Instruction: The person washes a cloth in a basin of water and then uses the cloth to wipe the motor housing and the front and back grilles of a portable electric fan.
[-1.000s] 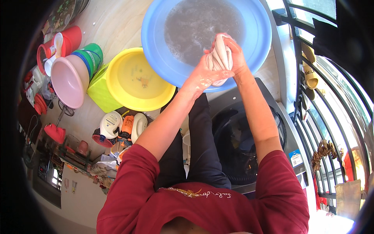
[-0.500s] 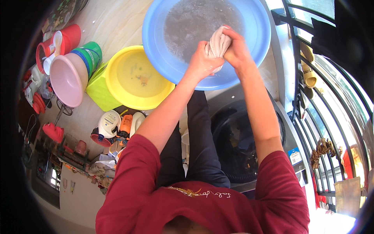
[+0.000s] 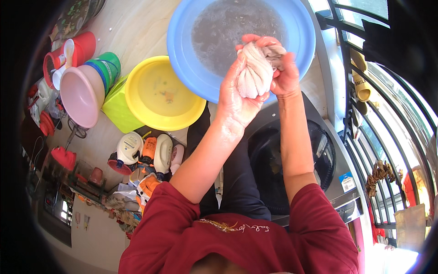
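Note:
A bunched, wet-looking pale cloth (image 3: 253,76) is held between my two hands above the near part of a large blue basin (image 3: 183,68). My left hand (image 3: 232,98) cups it from the left and below, fingers curled round its far side. At its right end, the fingers of my right hand (image 3: 288,77) are closed round a loose, crumpled part. Greyish, foamy water (image 3: 223,32) fills the bottom of the basin. What kind of cloth it is does not show.
Left of the blue basin stands a yellow basin (image 3: 137,91) with water in it. Farther left are a pink basin (image 3: 77,98), a green bucket (image 3: 109,68) and a red bucket (image 3: 86,45). Detergent bottles (image 3: 163,153) stand nearer me. A black-lidded washing machine (image 3: 292,164) and window bars (image 3: 388,109) are at right.
The cloth was twisted tight between both fists; now it is looser and bunched up. Both hands have turned and opened out around it, and it has come slightly nearer to me.

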A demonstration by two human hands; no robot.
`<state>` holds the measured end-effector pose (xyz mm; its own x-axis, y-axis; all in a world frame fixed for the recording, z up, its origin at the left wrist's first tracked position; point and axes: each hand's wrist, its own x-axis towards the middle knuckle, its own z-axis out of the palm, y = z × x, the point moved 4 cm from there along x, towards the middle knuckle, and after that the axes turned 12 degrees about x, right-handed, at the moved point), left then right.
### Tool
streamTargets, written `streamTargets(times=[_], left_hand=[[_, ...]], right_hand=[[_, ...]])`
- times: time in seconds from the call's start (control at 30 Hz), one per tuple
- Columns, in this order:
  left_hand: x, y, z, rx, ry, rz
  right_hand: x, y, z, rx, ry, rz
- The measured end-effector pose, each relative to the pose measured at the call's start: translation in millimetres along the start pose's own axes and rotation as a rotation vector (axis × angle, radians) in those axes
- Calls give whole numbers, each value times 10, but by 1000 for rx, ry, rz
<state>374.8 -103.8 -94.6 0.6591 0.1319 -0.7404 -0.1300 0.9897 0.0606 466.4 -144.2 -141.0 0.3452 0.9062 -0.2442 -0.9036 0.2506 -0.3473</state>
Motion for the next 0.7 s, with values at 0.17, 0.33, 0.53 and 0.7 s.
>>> streamTargets(times=[0.17, 0.33, 0.53, 0.7], left_hand=[[-207, 50, 31, 219, -165, -49], [-255, 159, 293, 605, -188, -169], [69, 45, -99, 1103, -81, -118], [399, -81, -447, 1350, 8, -42]], right_hand=[[29, -135, 373, -429, 363, 32], [132, -300, 532, -665, 402, 90], [120, -239, 358, -1152, 412, 135], [106, -106, 8, -1320, 560, 120]])
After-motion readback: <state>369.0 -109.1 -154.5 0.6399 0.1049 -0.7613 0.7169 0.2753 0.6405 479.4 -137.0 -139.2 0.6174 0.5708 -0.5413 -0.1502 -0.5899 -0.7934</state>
